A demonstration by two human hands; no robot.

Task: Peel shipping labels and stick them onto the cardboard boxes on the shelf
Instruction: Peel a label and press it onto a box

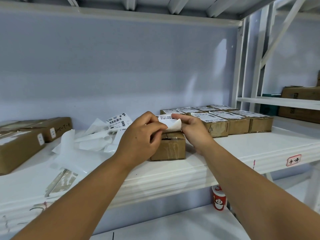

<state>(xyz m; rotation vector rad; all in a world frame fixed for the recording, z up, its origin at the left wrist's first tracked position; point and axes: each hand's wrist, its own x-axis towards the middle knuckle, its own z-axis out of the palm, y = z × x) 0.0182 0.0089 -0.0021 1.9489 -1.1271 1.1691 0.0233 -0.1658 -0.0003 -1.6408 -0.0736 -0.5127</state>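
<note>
Centre frame: part-peeled label is pinched in both grips, left hand and right hand, over 1 bare box. Next, as judged: backing stripped, label pressed flat.

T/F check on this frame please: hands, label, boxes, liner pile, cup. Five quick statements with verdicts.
1. Left hand and right hand both pinch one label just above the small box. True.
2. The small box already carries a label on top. False: the part of its top that shows is bare taped cardboard.
3. The row of boxes at the right rear have labels on their tops. True.
4. The peeled backing sheets lie to the right of the small box. False: they are piled to its left.
5. The red cup stands on the shelf among the boxes. False: it stands on the level below that shelf.
</note>
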